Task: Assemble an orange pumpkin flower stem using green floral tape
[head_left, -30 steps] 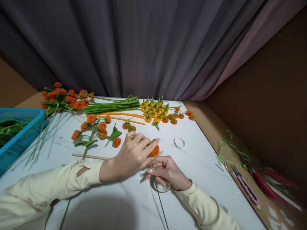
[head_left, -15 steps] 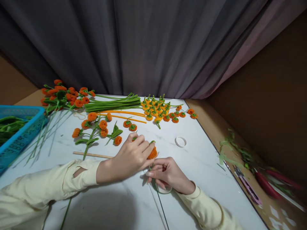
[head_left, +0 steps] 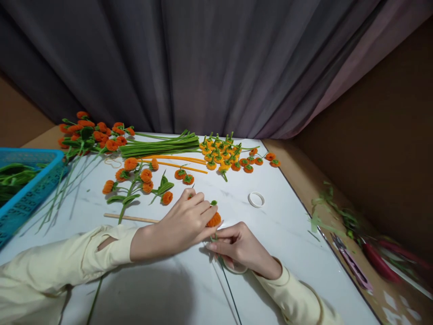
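My left hand [head_left: 181, 223] is closed around an orange chenille flower [head_left: 214, 220] with a bit of green at its top. Just below the bloom, my right hand [head_left: 245, 250] pinches at the green stem, thumb against fingers. From there a thin dark green wire stem [head_left: 228, 284] runs down toward the front of the table. Partly hidden under my right hand is a pale roll [head_left: 239, 269], perhaps of tape. Whether the right fingers also hold a strip of tape is too small to tell.
Left of my hands lie a finished flower spray [head_left: 130, 194] and a wooden stick [head_left: 130, 218]. Behind are green chenille stems [head_left: 162, 145] and yellow flower heads [head_left: 219, 153]. A blue basket [head_left: 37, 194] stands left; a white ring [head_left: 256, 199] and pink-handled cutter [head_left: 353, 264] lie right.
My right hand has shifted slightly, its fingers drawn closer together at the stem under the bloom. The left hand keeps its hold, and the flower has turned a little.
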A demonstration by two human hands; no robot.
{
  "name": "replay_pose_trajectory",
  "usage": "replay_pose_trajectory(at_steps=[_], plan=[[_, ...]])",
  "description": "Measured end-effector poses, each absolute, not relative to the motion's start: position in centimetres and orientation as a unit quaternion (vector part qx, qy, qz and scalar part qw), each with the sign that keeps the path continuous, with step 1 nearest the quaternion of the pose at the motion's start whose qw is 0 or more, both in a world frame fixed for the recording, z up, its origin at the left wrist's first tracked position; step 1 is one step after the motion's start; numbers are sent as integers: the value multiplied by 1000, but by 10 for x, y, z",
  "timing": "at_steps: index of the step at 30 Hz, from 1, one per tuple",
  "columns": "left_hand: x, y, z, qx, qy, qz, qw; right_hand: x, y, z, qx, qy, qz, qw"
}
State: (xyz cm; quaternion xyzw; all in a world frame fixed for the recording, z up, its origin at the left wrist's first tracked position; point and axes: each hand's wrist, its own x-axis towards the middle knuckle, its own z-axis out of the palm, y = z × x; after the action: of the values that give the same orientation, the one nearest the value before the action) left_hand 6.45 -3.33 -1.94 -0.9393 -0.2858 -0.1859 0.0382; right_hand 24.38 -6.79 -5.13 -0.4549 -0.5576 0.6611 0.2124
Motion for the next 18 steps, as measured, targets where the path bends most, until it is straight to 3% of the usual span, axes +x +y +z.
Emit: replay_pose_trajectory(at_steps=[6, 15, 18], plan=[[64, -35, -25, -938, -257, -207, 106, 245, -68, -49, -460, -575, 651, 185], [64, -43, -18, -937, -280, -183, 99, 244, -69, -48, -451, -565, 667, 180], [56, -51, -6, -916, -306, -245, 86, 245, -68, -50, -448, -565, 661, 208]])
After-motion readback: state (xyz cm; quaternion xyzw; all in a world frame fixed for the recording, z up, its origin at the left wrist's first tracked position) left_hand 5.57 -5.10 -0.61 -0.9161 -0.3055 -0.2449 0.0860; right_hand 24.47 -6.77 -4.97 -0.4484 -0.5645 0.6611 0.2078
